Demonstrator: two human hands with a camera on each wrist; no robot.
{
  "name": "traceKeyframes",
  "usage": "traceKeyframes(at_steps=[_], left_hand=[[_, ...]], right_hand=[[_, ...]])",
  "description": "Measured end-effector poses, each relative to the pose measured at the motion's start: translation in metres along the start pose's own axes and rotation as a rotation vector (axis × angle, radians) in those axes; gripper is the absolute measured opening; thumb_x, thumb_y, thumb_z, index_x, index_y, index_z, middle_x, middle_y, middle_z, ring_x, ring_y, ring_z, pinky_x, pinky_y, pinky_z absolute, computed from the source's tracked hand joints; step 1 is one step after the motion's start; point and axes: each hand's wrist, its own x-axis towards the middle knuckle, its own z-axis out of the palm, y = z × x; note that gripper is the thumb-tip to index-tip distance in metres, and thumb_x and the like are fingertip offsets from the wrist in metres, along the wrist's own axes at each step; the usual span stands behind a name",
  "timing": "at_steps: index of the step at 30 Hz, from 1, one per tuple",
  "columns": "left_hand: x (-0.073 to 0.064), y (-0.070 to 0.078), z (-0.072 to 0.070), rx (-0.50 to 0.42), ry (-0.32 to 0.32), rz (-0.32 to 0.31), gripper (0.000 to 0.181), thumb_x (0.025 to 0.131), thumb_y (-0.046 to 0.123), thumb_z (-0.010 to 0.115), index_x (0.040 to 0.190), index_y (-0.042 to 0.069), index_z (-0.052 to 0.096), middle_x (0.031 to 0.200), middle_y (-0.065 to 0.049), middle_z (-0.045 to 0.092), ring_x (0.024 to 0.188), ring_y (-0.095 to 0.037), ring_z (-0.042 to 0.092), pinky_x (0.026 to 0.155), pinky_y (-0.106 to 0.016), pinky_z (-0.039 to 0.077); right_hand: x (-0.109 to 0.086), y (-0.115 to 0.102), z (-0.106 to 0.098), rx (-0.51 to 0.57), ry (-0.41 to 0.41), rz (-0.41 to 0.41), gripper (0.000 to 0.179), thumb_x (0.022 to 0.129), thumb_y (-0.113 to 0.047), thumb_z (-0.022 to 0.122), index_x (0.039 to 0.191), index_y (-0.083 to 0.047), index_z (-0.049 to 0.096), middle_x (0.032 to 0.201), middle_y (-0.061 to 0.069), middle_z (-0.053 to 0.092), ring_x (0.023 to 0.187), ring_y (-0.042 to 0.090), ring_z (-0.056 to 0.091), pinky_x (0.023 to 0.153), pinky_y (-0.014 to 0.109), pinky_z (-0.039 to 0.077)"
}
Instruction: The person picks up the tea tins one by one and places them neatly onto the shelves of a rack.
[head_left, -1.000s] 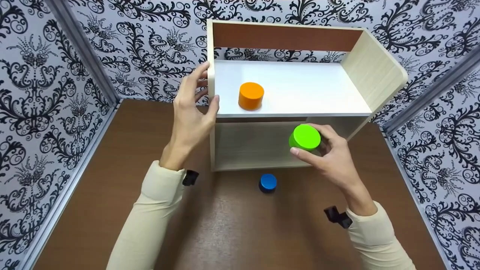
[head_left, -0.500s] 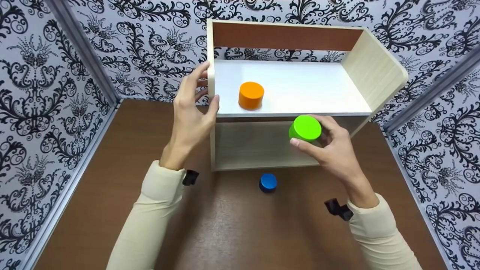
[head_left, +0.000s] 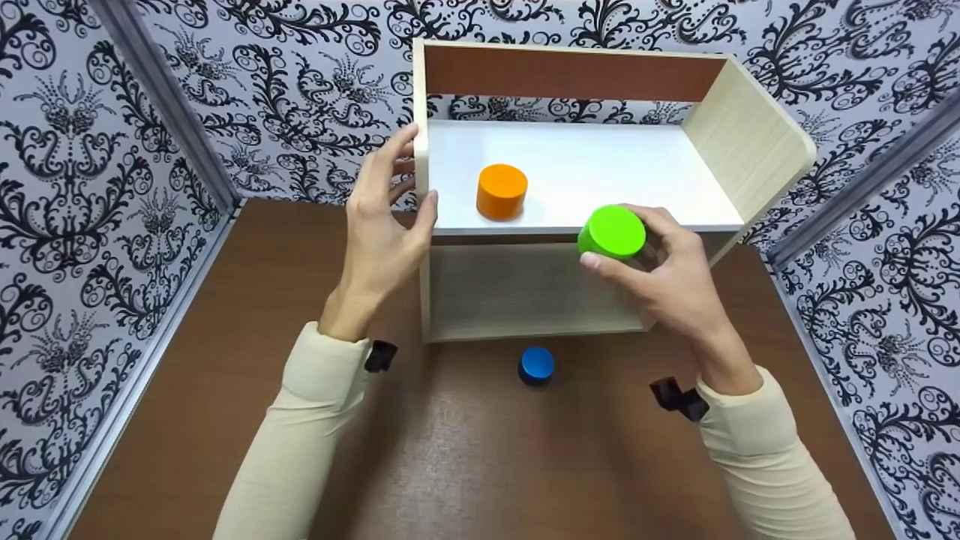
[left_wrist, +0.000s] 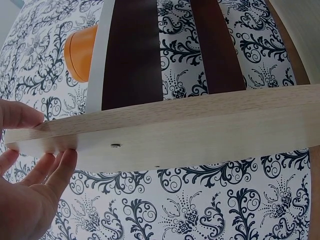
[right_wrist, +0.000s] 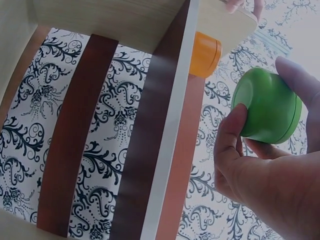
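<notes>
My right hand (head_left: 679, 277) grips a bright green, short cylindrical container (head_left: 613, 231) by its sides. In the right wrist view the green container (right_wrist: 265, 106) shows a seam around one end, with thumb and fingers on opposite sides. It is held at the front edge of the white shelf board (head_left: 600, 169), overlapping that edge in the head view. My left hand (head_left: 386, 225) holds the left side panel (left_wrist: 165, 120) of the small wooden shelf unit, thumb on one face and fingers on the other. A similar orange container (head_left: 502, 193) stands upright on the white board, near its left end.
A smaller blue cylinder (head_left: 536, 365) stands on the brown tabletop (head_left: 480, 457) in front of the unit. Below the white board is the lower compartment (head_left: 525, 289). The right side panel (head_left: 750, 139) rises beyond my right hand. Patterned walls (head_left: 75, 225) enclose the table.
My right hand has raised the green container from in front of the lower compartment up to the white board's front edge. The left hand has stayed in place on the side panel.
</notes>
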Motion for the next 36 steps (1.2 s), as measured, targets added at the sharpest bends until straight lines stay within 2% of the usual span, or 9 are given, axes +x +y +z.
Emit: traceKeyframes(at_steps=[10,15,19,25,36], left_hand=[[0.0,-0.001,0.0,0.001,0.0,0.001,0.063,0.086,-0.008,0.067,0.145,0.005,0.051,0.126,-0.016,0.058,0.111,-0.023,0.062,0.091,-0.028,0.059],[0.0,-0.001,0.0,-0.007,-0.001,0.003,0.063,0.086,-0.008,0.067,0.145,0.005,0.051,0.126,-0.016,0.057,0.111,-0.023,0.062,0.09,-0.028,0.06],[0.0,-0.002,0.0,-0.005,0.002,0.006,0.063,0.086,-0.008,0.067,0.145,0.005,0.051,0.126,-0.016,0.058,0.111,-0.023,0.062,0.09,-0.028,0.06],[0.0,-0.002,0.0,0.001,0.011,0.009,0.063,0.085,-0.008,0.067,0.144,0.005,0.052,0.125,-0.015,0.058,0.11,-0.022,0.062,0.089,-0.028,0.06],[0.0,-0.001,0.0,0.003,0.007,0.007,0.063,0.085,-0.007,0.067,0.145,0.005,0.051,0.125,-0.016,0.058,0.111,-0.023,0.062,0.09,-0.028,0.06]], right_hand=[[0.012,-0.006,-0.004,-0.045,-0.015,0.037,0.058,0.086,-0.014,0.081,0.138,-0.003,0.059,0.126,0.005,0.057,0.112,0.021,0.057,0.106,0.029,0.049],[0.018,-0.009,-0.006,-0.009,-0.007,0.047,0.055,0.086,-0.013,0.081,0.137,-0.003,0.061,0.128,0.006,0.058,0.112,0.022,0.056,0.106,0.032,0.049],[0.023,-0.012,-0.007,0.037,-0.007,0.049,0.054,0.086,-0.012,0.08,0.136,-0.003,0.061,0.128,0.008,0.058,0.113,0.024,0.056,0.105,0.03,0.05],[0.031,-0.015,-0.009,0.002,-0.012,0.036,0.054,0.087,-0.014,0.08,0.136,-0.003,0.061,0.127,0.008,0.059,0.111,0.023,0.056,0.105,0.029,0.05],[0.046,-0.008,-0.007,-0.011,-0.005,0.095,0.054,0.085,-0.021,0.082,0.134,-0.008,0.064,0.125,0.009,0.061,0.109,0.026,0.054,0.094,0.025,0.052]])
